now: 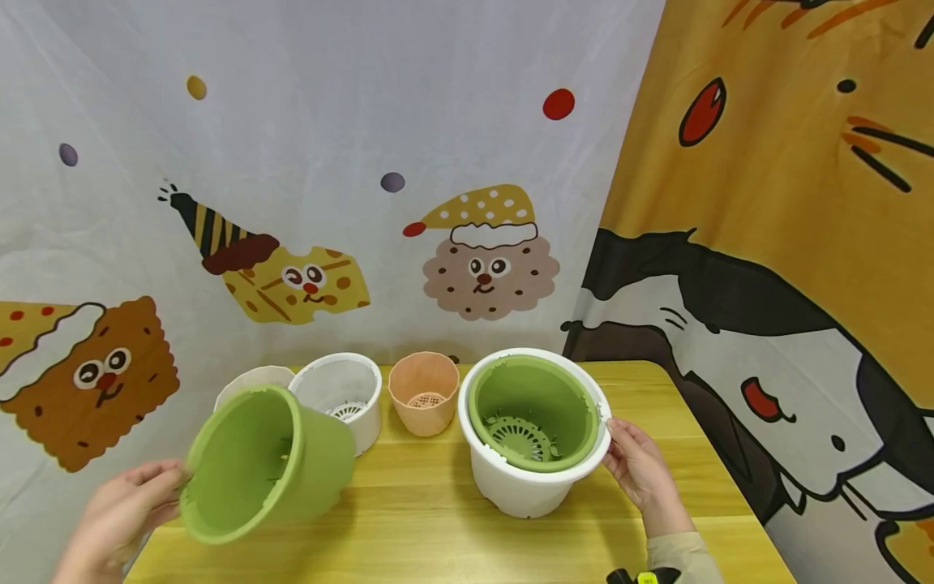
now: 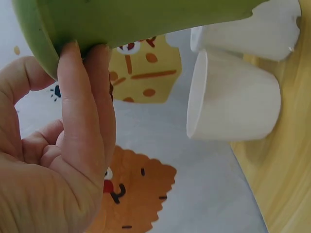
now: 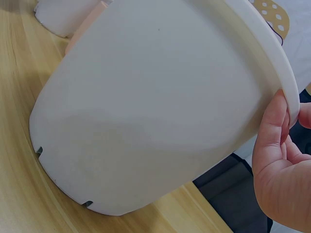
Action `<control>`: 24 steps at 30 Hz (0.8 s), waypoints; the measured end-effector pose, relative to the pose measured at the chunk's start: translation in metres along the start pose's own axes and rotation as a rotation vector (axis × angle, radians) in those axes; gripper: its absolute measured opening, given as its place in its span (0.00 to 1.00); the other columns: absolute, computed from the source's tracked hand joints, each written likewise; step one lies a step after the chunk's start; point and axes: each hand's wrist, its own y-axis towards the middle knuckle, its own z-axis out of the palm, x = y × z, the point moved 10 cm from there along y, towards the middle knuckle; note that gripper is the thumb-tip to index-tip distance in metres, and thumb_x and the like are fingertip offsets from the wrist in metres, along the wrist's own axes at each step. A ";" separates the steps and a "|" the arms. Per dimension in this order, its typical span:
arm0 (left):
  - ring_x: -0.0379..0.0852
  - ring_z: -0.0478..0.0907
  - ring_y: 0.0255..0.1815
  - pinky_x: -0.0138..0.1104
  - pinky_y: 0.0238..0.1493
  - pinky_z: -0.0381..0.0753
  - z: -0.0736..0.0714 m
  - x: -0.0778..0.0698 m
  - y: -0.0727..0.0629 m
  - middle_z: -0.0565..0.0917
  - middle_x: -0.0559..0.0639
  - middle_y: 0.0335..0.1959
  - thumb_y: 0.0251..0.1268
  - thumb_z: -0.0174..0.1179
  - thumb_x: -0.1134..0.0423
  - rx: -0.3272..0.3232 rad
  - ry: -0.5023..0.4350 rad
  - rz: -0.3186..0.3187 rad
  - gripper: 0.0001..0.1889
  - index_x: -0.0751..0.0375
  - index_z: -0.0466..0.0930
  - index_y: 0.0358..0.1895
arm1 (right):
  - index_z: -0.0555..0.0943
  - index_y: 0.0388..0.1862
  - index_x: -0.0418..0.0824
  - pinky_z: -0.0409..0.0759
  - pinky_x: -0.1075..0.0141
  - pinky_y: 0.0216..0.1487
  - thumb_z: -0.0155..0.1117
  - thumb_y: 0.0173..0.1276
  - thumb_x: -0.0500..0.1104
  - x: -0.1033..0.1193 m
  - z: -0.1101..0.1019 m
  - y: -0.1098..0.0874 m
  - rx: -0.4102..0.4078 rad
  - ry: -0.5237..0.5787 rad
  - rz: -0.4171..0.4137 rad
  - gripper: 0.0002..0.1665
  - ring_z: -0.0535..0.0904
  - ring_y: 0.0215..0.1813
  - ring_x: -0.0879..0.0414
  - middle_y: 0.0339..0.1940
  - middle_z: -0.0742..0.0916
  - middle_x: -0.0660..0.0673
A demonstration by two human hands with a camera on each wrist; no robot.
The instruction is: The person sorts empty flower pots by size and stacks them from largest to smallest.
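Observation:
My left hand (image 1: 124, 515) pinches the rim of a large green flowerpot (image 1: 324, 462), thumb on one side and fingers on the other. That pot is tipped, its mouth facing left and toward me, at the table's left side. On the right, my right hand (image 1: 645, 470) grips the rim of a large white flowerpot (image 1: 521, 491) between thumb and fingers. A second green flowerpot (image 1: 562, 397) sits nested inside the white one, its slotted bottom showing. In the right wrist view, the white pot's notched base (image 3: 87, 201) is down at the wooden tabletop.
Along the back of the wooden table (image 1: 423, 519) stand a cream pot (image 1: 259, 375), partly hidden by the tipped green one, a smaller white pot (image 1: 370, 414) and a peach pot (image 1: 423, 377). A cartoon-printed cloth (image 1: 452, 105) hangs behind the table.

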 end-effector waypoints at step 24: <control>0.39 0.82 0.28 0.28 0.26 0.83 0.078 -0.093 0.001 0.85 0.46 0.30 0.75 0.51 0.72 0.124 -0.402 0.467 0.16 0.53 0.88 0.35 | 0.80 0.39 0.45 0.84 0.73 0.38 0.52 0.79 0.39 0.000 0.000 -0.002 -0.019 -0.006 0.010 0.10 0.80 0.34 0.63 0.34 0.83 0.50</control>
